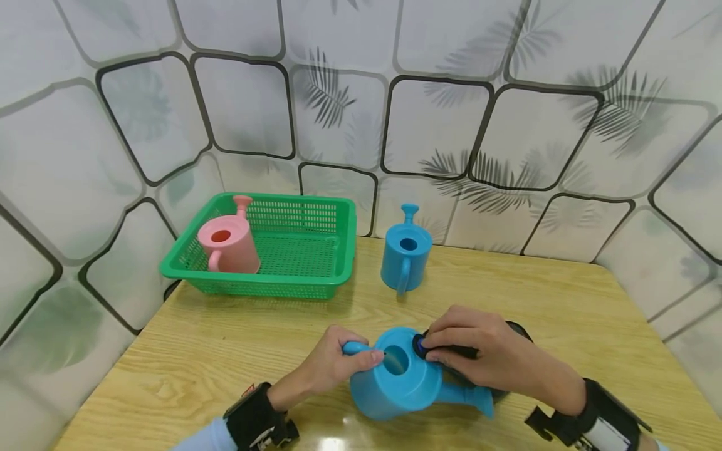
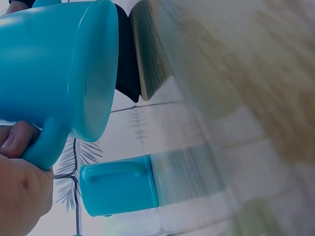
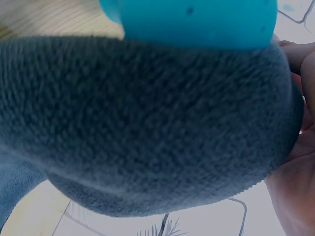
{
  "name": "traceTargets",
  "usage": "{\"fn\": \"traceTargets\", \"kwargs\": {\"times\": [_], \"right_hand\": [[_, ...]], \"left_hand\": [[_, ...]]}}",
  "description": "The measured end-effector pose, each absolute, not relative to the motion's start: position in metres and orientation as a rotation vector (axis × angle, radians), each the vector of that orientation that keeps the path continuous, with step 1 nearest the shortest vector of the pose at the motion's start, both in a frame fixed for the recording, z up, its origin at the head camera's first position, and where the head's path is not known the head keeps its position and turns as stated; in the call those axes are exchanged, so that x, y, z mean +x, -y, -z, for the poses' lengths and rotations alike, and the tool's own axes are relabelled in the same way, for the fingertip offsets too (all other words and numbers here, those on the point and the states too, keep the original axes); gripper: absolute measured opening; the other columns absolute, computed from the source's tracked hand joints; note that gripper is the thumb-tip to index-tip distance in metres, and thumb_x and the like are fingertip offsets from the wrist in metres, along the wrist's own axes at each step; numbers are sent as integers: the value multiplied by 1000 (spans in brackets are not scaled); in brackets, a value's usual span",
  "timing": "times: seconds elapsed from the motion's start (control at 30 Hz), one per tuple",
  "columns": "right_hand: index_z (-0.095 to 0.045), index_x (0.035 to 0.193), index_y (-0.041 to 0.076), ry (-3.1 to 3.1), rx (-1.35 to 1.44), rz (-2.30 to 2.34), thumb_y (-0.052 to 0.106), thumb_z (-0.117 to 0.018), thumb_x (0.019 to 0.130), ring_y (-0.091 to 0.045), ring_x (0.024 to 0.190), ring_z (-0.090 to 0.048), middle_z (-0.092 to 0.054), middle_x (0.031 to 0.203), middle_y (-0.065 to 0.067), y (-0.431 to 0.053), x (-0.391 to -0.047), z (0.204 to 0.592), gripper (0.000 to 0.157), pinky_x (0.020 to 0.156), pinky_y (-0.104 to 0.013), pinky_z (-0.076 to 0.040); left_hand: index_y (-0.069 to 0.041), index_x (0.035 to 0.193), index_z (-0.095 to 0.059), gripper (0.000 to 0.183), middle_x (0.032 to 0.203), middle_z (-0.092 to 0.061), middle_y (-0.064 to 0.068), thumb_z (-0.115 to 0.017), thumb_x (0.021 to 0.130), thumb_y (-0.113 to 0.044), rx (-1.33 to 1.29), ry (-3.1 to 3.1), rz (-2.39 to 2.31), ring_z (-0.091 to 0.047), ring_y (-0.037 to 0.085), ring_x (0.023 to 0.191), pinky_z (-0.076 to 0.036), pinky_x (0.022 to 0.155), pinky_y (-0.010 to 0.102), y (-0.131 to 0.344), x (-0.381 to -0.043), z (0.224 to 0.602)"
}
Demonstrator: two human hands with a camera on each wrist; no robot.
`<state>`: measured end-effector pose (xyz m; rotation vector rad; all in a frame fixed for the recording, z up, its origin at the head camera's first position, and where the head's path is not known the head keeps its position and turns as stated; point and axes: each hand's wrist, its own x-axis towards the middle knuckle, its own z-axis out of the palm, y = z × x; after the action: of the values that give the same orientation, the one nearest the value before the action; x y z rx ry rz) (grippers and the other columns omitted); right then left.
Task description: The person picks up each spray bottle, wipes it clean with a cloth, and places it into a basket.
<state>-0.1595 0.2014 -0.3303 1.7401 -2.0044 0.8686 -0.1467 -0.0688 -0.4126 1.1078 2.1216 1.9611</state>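
Held blue can [image 1: 375, 399]: near side of the table [image 1: 254, 326], right of its middle, between the hands; body leaning, and apparently raised — the left wrist view shows its base apart from the wood.
Left hand [image 1: 334, 360]: grip closed on the can's handle [image 1: 354, 347], fingers curled round it, thumb on top and pointing right toward the mouth [image 1: 397, 361].
Right hand [image 1: 487, 344]: grip pinched on a dark cloth [image 3: 147, 118], fingertips bunching it at the can's rim, just right of the mouth.
Long axis: handle to spout [image 1: 464, 395], running left to right, the spout end swung near.
Nearer hand: the left at the handle end, the right at the spout end; the spout lies just to the near side of the right grip, with cloth showing behind it.
Relation that counts: cloth against rim — as I judge it, where the cloth bears depends on how the left grip angles the can.
Standing blue can [image 1: 403, 266]: beyond the held one, upright on the table, handle facing near and spout far; untouched.
Pink can [image 1: 239, 250]: far left, in the left end of the green basket [image 1: 282, 280], well apart from both hands.
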Motion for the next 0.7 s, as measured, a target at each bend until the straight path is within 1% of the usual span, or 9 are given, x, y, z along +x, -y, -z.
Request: {"fn": "traceTargets", "kwargs": {"times": [0.17,0.37,0.47,0.57,0.63,0.7], "right_hand": [[-72,101,7,1991,1779,-879,13,-73,86,-13,87,-62,-66,98,-6,-200,-152,331,16,73,-22,-56],[-71,103,11,2074,1794,-840,18,-73,87,-13,90,-63,-66,101,-3,-200,-142,334,17,77,-23,-55],[-72,102,13,2147,1761,-814,21,-76,84,-13,91,-63,-65,102,-2,-201,-140,334,21,76,-25,-56],[-72,103,14,2203,1721,-782,22,-81,78,-14,93,-63,-63,106,-3,-202,-139,334,28,74,-29,-58],[-72,101,15,2238,1690,-756,20,-84,75,-15,94,-62,-61,109,-5,-203,-139,335,29,73,-31,-58],[-71,100,17,2271,1667,-743,15,-84,74,-17,97,-61,-60,110,-7,-204,-140,336,29,74,-33,-59]], "left_hand": [[-3,52,-31,51,47,-22,7,-60,94,-6,1074,-2163,-1968,-23,4,43,-25,47,16,70,-150,413],[-4,53,-32,51,50,-24,-4,-61,94,-12,995,-2244,-1901,-24,4,44,-26,48,18,76,-155,410],[-5,52,-32,53,50,-24,-6,-63,93,-17,1008,-2283,-1815,-25,3,43,-25,47,17,80,-159,406],[-6,51,-33,55,48,-24,-7,-66,91,-24,985,-2321,-1702,-25,2,41,-26,45,17,83,-161,401],[-7,50,-34,57,48,-25,-7,-69,89,-29,976,-2329,-1624,-26,1,41,-27,45,16,85,-162,399],[-9,49,-37,57,47,-27,-8,-71,87,-34,1004,-2336,-1521,-27,0,40,-28,44,15,88,-162,396]]}}
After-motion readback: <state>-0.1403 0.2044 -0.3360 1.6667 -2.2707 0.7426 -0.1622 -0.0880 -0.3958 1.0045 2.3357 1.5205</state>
